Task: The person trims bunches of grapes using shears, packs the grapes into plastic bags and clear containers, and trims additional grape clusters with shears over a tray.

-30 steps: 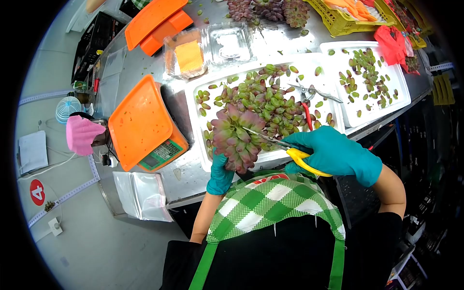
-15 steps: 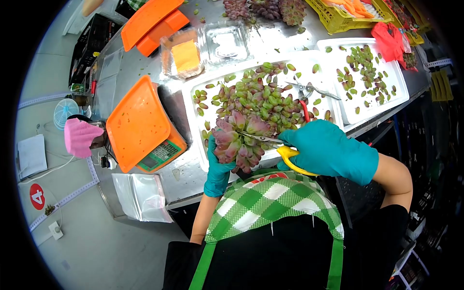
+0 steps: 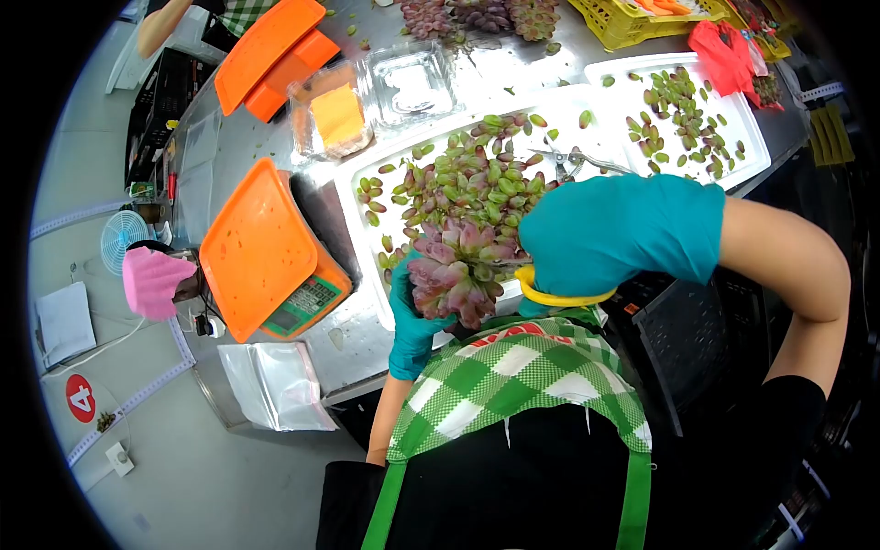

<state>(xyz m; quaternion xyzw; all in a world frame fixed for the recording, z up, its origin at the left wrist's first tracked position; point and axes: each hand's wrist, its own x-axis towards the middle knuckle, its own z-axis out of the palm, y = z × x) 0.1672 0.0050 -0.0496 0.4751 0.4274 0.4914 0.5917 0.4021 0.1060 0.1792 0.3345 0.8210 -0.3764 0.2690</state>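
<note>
My left hand (image 3: 412, 323), in a teal glove, grips a pink-green succulent rosette (image 3: 463, 280) from its left and underside. In my teal-gloved right hand (image 3: 610, 229) are yellow-handled scissors (image 3: 573, 299). Their blades point left at the rosette's right side, mostly hidden by my hand and the leaves. Just beyond the plant, many loose green and reddish succulent leaves (image 3: 472, 183) lie heaped in a white tray (image 3: 353, 197). Red-handled pruners (image 3: 573, 160) rest there too, their handles now largely covered by my right arm and hand.
Left of the tray stands an orange scale (image 3: 261, 252), with clear plastic bags (image 3: 275, 385) below it. A clear clamshell box (image 3: 408, 82) lies behind. A second white tray (image 3: 756, 156) holds more leaves at right. Another person's arm (image 3: 163, 26) shows at top left.
My right hand has turned and lifted slightly, its elbow swinging outward to the right, so it covers more of the scissor blades and the pruners. My left hand still holds the rosette.
</note>
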